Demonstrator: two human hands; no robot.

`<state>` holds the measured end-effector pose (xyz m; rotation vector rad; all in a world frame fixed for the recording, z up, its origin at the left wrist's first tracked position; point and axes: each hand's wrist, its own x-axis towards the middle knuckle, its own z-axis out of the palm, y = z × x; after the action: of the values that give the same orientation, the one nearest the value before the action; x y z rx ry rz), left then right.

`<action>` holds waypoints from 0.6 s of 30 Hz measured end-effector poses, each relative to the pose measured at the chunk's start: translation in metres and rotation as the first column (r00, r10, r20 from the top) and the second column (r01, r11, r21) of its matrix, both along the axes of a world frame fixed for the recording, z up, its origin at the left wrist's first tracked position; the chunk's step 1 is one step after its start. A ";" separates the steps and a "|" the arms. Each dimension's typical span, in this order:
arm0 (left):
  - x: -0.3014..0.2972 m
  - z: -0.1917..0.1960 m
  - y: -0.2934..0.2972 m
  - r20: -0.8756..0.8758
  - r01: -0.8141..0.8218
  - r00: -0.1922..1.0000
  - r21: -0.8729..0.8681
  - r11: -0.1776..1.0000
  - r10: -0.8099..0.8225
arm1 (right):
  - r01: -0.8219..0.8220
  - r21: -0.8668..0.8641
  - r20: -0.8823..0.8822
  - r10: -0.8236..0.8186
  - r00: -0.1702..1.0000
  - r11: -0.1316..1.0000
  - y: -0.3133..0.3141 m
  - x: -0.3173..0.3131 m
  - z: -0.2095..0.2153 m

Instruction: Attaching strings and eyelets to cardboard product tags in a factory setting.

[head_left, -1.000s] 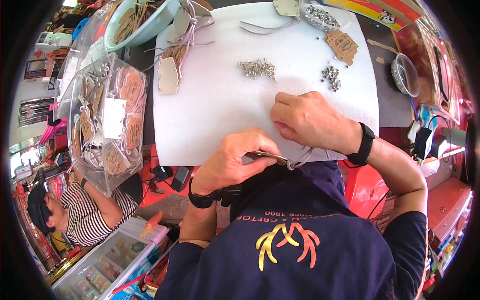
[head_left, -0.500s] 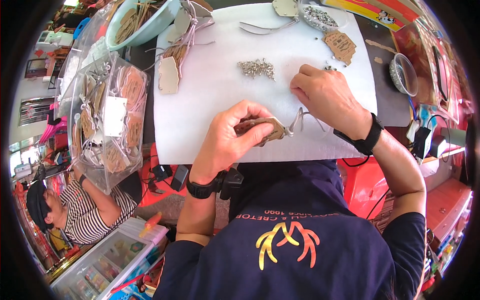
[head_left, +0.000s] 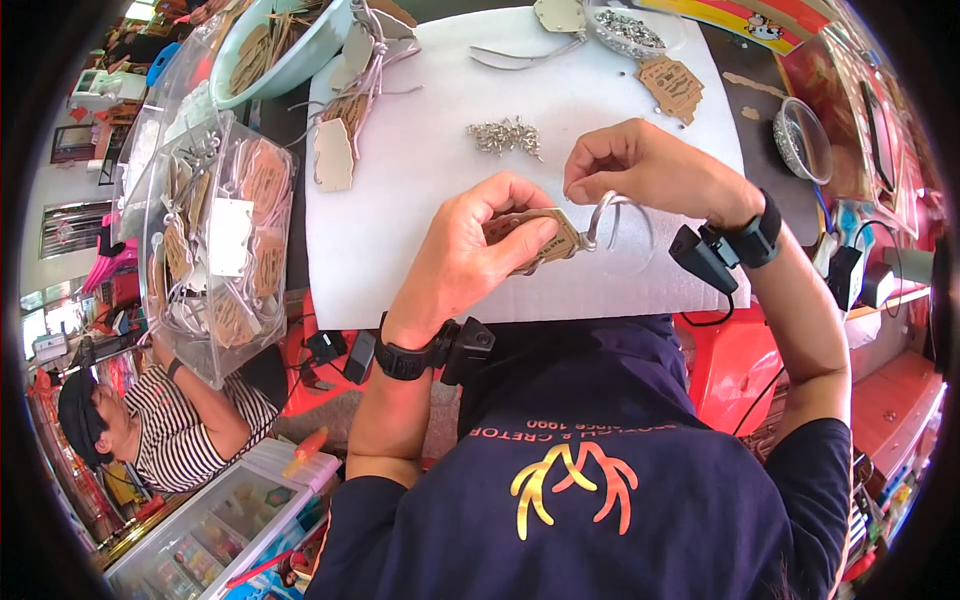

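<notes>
My left hand (head_left: 465, 245) grips a small bundle of brown cardboard tags (head_left: 562, 240) between thumb and fingers. From the tags' right end a grey cord (head_left: 598, 218) curves up and loops to the right. My right hand (head_left: 655, 170) hovers just above that loop, thumb and forefinger pinched together; whatever lies between them is too small to make out. Beyond both hands, a heap of small silvery metal pieces (head_left: 505, 137) lies on the white foam sheet (head_left: 400, 270).
Corded tags (head_left: 333, 155) lie at the sheet's left, near a pale green basin (head_left: 285, 75). A clear bin of tags (head_left: 232, 235) stands left. Loose brown tags (head_left: 670, 88) and tubs of metal bits (head_left: 630, 32) sit far right. A person in stripes (head_left: 195, 420) is at left.
My right hand has come left and nearer, from beside the loose metal bits to above the cord. My left hand has lifted the tags slightly, still gripping them.
</notes>
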<state>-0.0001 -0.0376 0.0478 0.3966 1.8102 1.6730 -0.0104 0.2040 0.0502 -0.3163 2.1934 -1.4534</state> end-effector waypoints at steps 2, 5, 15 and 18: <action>-0.002 0.002 0.004 -0.022 0.015 1.000 0.014 1.000 -0.014 | -0.043 -0.172 0.141 0.068 0.988 0.984 0.004 -0.004 0.012; -0.004 0.005 0.009 -0.001 0.039 0.999 0.013 0.999 -0.039 | 0.130 -0.252 0.174 -0.087 0.981 0.959 0.015 -0.013 0.045; -0.009 0.011 0.017 -0.030 -0.021 0.999 0.060 0.998 0.023 | 0.319 0.025 -0.351 -0.291 0.890 0.947 -0.019 0.040 0.032; -0.010 0.012 0.016 -0.053 -0.016 0.998 0.064 0.998 0.019 | 0.320 0.009 -0.192 -0.313 0.930 0.947 -0.016 0.043 0.029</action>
<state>-0.0099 -0.0219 0.0596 0.4582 1.8072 1.7505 0.0331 0.1876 0.0789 -0.0883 2.5154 -1.5988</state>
